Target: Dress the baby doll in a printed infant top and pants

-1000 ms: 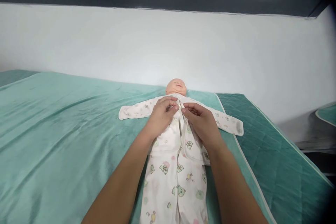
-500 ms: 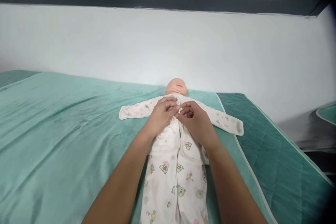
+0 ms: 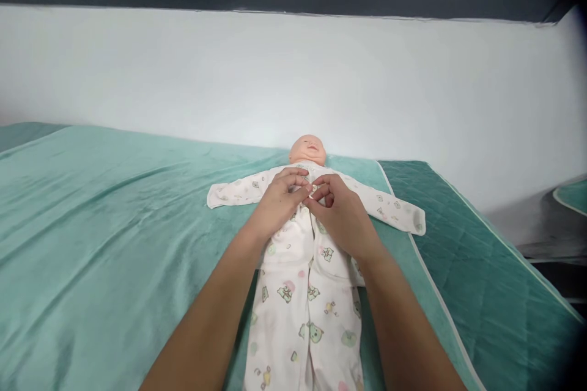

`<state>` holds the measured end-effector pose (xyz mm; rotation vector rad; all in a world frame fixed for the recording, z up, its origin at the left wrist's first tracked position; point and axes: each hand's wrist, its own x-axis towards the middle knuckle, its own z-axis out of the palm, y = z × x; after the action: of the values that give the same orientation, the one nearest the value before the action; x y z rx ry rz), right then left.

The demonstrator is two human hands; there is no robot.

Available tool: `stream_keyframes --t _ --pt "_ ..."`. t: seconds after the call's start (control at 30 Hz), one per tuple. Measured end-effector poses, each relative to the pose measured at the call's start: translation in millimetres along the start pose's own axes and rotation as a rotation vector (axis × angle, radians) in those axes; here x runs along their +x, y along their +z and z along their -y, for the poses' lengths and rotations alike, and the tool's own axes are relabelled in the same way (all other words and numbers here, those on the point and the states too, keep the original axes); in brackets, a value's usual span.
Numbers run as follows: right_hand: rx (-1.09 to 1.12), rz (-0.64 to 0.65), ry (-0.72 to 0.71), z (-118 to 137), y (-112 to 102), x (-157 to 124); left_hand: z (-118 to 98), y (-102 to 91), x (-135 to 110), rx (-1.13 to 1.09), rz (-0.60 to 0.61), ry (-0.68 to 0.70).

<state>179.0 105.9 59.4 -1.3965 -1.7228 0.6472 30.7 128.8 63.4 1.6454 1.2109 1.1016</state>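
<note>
On the doll lying on the bed, the romper is pinched at the chest by the fingers of left hand and right hand; lower front flap judged not yet fastened.

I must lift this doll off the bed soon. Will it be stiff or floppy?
Likely floppy in the limbs: the romper sleeves lie flat and limp on the blanket. The head looks like moulded plastic, so probably rigid and heaviest. The soft cloth should grip well.
</note>
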Motion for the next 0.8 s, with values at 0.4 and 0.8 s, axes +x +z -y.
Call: stream_keyframes --t 0.4,0.8 --pt "-0.530 0.114 0.148 28.8 -18.9 -24.0 2.2 -1.6 -3.3 0.082 -0.051 0.198" --pt "-0.236 0.265 0.104 18.9 -37.9 -21.6 -16.8 -27.7 -17.0 0.228 0.233 0.066"
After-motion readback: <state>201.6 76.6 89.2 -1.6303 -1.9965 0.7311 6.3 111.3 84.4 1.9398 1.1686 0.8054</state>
